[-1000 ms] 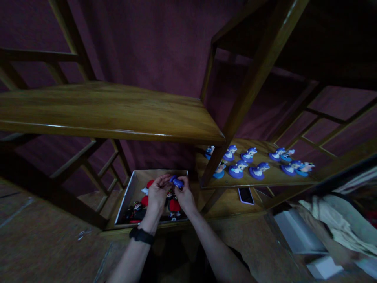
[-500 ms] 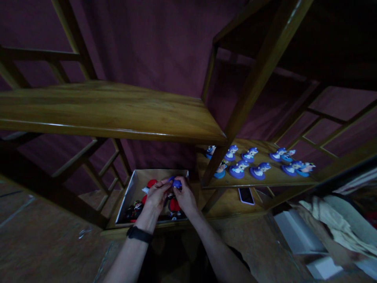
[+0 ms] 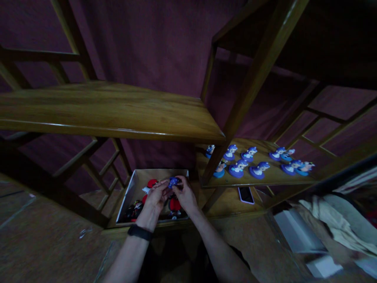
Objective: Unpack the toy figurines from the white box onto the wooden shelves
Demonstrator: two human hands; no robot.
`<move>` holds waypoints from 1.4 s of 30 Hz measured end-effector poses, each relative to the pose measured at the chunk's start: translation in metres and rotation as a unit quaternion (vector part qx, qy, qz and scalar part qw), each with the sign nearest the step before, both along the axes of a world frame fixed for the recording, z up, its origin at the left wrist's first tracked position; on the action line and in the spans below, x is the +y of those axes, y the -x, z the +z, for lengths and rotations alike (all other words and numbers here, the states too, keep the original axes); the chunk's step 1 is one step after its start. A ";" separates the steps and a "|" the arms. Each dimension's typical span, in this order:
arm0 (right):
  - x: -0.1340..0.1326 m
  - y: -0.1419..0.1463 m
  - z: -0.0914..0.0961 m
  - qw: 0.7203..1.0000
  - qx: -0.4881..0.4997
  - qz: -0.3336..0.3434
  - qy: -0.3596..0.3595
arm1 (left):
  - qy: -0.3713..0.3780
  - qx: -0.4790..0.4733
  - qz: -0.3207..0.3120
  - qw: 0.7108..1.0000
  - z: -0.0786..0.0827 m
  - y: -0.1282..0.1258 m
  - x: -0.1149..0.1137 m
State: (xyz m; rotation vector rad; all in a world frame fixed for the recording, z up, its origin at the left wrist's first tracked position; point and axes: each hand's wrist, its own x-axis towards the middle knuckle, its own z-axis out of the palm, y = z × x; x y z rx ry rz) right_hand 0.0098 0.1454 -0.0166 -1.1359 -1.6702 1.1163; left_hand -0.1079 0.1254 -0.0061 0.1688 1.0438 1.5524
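Above a shallow cardboard box point(image 3: 126, 199), I hold a small purple figurine point(image 3: 173, 182) between both hands. My left hand point(image 3: 156, 195) pinches it from the left, and my right hand point(image 3: 185, 195) grips its right side with thumb and fingers. Fingers hide part of the figurine. Under and around my hands in the box lie several figurines in red and black, among them a red-topped one point(image 3: 152, 183), a dark one point(image 3: 134, 209) and a red one point(image 3: 174, 205) below my right hand.
On the right-hand wooden shelf point(image 3: 226, 181) stand several purple-and-white figurines point(image 3: 239, 168) on round bases, with a few blue-based ones. A phone point(image 3: 246, 195) lies on the lower board. An upper shelf point(image 3: 112, 112) overhangs the box; a post point(image 3: 250, 86) divides the shelves. White boxes point(image 3: 299, 232) sit at right.
The purple figurine has been turned between my fingers and shifted slightly left, showing more of its body. Both hands remain over the box.
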 end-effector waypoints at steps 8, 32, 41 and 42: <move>0.009 0.001 -0.014 0.995 0.074 -0.019 0.057 | 0.012 -0.029 -0.012 0.999 -0.007 0.001 0.002; 0.012 -0.002 -0.005 0.970 0.195 -0.036 0.140 | -0.014 -0.037 -0.051 0.998 -0.003 0.001 0.006; 0.010 0.003 -0.009 0.961 0.220 -0.024 0.167 | 0.005 -0.021 -0.023 1.000 0.000 -0.001 0.005; 0.010 0.004 -0.009 0.962 0.215 -0.027 0.165 | 0.010 -0.017 -0.019 1.000 0.000 -0.001 0.005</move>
